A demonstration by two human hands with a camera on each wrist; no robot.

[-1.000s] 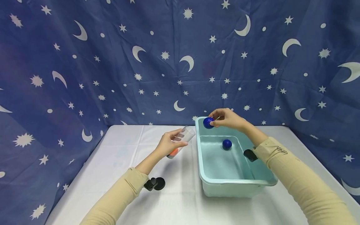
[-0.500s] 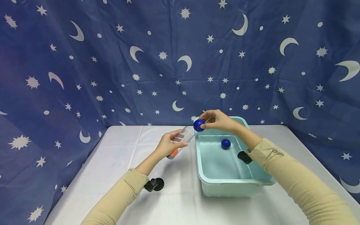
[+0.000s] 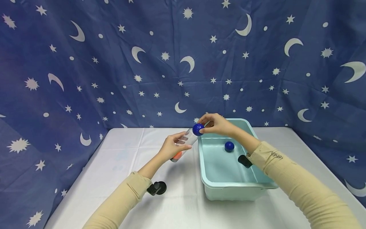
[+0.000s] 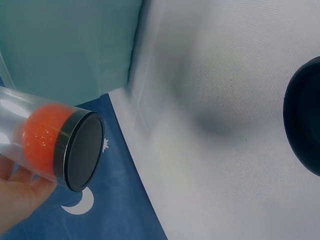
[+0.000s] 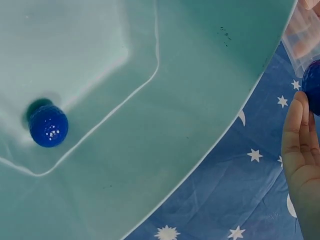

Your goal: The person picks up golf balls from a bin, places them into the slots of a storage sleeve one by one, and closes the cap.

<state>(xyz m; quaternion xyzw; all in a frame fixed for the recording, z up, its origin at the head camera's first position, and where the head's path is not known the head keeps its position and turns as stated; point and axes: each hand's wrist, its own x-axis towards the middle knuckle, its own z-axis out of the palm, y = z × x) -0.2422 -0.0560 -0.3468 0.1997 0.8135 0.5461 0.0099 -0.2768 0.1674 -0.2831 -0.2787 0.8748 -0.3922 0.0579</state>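
My left hand (image 3: 170, 147) grips a clear plastic tube (image 3: 187, 138), tilted with its mouth up toward the right. An orange ball (image 4: 44, 136) sits at the bottom of the tube against its black end cap (image 4: 84, 152). With fingertips and thumb, my right hand (image 3: 218, 125) pinches a blue ball (image 3: 198, 129) right at the tube's mouth. A second blue ball (image 3: 229, 146) lies on the floor of the light teal tub (image 3: 203, 165); in the right wrist view that ball (image 5: 48, 126) rests near a corner of the floor.
A round black lid (image 3: 161, 188) lies on the white-covered table (image 3: 183, 206), close to the left wrist camera. The tub stands to the right, its left rim just beside the tube. Behind the table hangs a blue curtain (image 3: 160, 63) with moons and stars.
My right hand has carried the blue ball leftward from over the tub to the tube's mouth. The left hand and the tube have stayed nearly still.
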